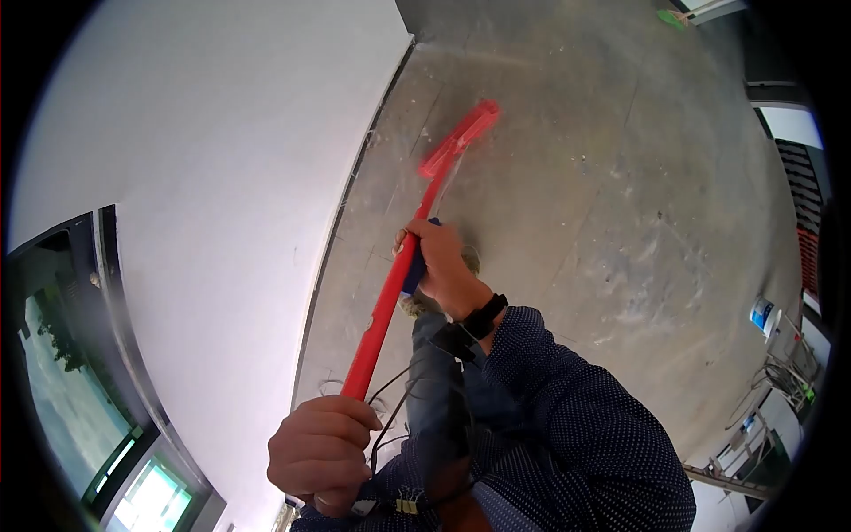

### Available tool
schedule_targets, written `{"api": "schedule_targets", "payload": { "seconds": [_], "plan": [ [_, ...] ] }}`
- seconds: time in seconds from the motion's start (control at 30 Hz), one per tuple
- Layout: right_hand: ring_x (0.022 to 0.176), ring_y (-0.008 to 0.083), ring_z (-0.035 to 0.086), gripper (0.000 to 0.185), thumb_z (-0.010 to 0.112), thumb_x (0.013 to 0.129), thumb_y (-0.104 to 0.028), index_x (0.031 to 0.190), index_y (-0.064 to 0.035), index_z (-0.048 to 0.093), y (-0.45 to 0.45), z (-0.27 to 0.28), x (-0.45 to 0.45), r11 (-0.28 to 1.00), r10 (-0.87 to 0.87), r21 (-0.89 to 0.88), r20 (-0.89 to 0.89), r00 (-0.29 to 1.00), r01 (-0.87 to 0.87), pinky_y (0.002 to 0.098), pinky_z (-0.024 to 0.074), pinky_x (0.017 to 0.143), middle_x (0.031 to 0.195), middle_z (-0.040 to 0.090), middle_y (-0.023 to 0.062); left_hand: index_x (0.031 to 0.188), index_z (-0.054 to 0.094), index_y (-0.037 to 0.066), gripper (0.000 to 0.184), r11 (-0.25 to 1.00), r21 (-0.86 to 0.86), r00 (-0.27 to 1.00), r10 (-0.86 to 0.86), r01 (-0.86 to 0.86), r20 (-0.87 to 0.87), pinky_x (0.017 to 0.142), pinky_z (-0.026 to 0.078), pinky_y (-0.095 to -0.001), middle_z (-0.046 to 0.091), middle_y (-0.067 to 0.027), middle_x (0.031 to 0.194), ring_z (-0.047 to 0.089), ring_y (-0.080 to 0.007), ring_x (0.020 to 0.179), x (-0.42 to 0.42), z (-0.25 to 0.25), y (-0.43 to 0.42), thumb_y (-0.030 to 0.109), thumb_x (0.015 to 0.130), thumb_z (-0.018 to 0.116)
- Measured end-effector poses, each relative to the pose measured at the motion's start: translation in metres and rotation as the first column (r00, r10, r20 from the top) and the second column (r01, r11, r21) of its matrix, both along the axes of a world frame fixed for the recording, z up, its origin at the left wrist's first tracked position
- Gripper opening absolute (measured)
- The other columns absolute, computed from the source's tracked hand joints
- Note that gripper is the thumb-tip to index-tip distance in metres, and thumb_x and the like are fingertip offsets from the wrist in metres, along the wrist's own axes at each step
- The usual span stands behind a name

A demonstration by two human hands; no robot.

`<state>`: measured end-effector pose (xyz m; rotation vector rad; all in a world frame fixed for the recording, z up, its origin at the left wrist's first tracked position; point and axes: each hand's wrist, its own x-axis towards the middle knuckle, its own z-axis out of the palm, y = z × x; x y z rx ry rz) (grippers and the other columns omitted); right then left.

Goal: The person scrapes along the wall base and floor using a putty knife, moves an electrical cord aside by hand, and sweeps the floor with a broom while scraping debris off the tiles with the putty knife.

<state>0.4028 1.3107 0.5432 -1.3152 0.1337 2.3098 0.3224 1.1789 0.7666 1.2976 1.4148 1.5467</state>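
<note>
A red broom (377, 332) slants across the view, its handle running up from the lower left to a red head (459, 140) on the grey concrete floor. The head is a little blurred. My left hand (324, 448) is wrapped round the top end of the handle, close to my body. Lower on the handle, nearer the head, my right hand (443, 262) grips it, with a black band on the wrist. Something dark blue (414, 270) shows beside the handle at my right hand; I cannot make out what it is. My shoes are partly hidden behind that hand.
A white wall (230, 177) runs along the left, with a window (71, 355) in it. Dust and pale smears (647, 275) mark the floor. At the right stand a white-and-blue bucket (764, 316) and tangled cable (784, 377). A green broom head (674, 19) lies far off.
</note>
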Motion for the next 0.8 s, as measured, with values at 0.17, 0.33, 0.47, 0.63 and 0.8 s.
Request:
{"api": "schedule_targets", "payload": {
  "seconds": [0.17,0.33,0.47,0.63,0.8],
  "plan": [
    [0.061,0.0189,0.057,0.008,0.056,0.088,-0.005,0.082,-0.0022,0.053,-0.003,0.01,-0.036,0.995,0.017,-0.096,-0.154,0.988,-0.032,0.0306,0.0496,0.059,0.07,0.058,0.0085,0.062,0.055,0.003,0.026,0.986,0.064,0.983,-0.15,0.157,-0.105,0.052,0.055,-0.0372,0.051,-0.0065,0.05,0.053,-0.0202,0.044,0.005,0.011,0.011,0.017,0.083,0.064],
    [0.059,0.0193,0.057,0.011,0.057,0.087,-0.007,0.077,-0.0027,0.055,0.014,-0.066,-0.063,0.991,0.076,-0.089,-0.233,0.97,-0.099,0.0303,0.0492,0.058,0.066,0.058,0.0083,0.066,0.057,-0.001,0.006,0.984,-0.097,0.93,-0.173,0.149,-0.326,0.063,0.056,-0.0414,0.051,-0.0095,0.055,0.055,-0.026,0.052,0.005,-0.042,0.043,0.003,0.069,0.055],
    [0.058,0.0188,0.057,0.012,0.056,0.085,-0.006,0.074,-0.0032,0.053,0.027,-0.074,-0.029,0.994,0.102,0.033,0.002,0.995,-0.102,0.0308,0.0488,0.057,0.065,0.057,0.0087,0.065,0.051,0.002,0.035,0.999,0.03,0.973,-0.003,0.011,-0.232,0.059,0.054,-0.0426,0.047,-0.0076,0.049,0.049,-0.0205,0.044,0.01,-0.066,0.035,0.019,0.095,0.047],
    [0.058,0.0193,0.057,0.01,0.057,0.086,-0.007,0.078,-0.0023,0.053,0.027,-0.009,-0.023,0.999,0.041,-0.03,-0.005,0.999,-0.041,0.0325,0.0492,0.057,0.067,0.058,0.0095,0.064,0.049,0.004,0.041,0.994,0.053,0.983,0.1,-0.093,-0.152,0.051,0.05,-0.039,0.046,-0.0054,0.046,0.045,-0.0181,0.041,0.019,-0.023,0.014,0.027,0.099,0.049],
    [0.058,0.0216,0.057,0.011,0.057,0.088,-0.007,0.079,-0.0004,0.055,0.033,-0.013,-0.046,0.994,0.111,-0.011,-0.115,0.987,-0.113,0.0332,0.0499,0.058,0.066,0.058,0.0104,0.058,0.053,0.005,0.016,0.994,-0.05,0.954,-0.108,0.097,-0.281,0.059,0.056,-0.0374,0.052,-0.0075,0.054,0.056,-0.0223,0.05,0.028,-0.004,0.042,0.004,0.072,0.059]
  ]
}}
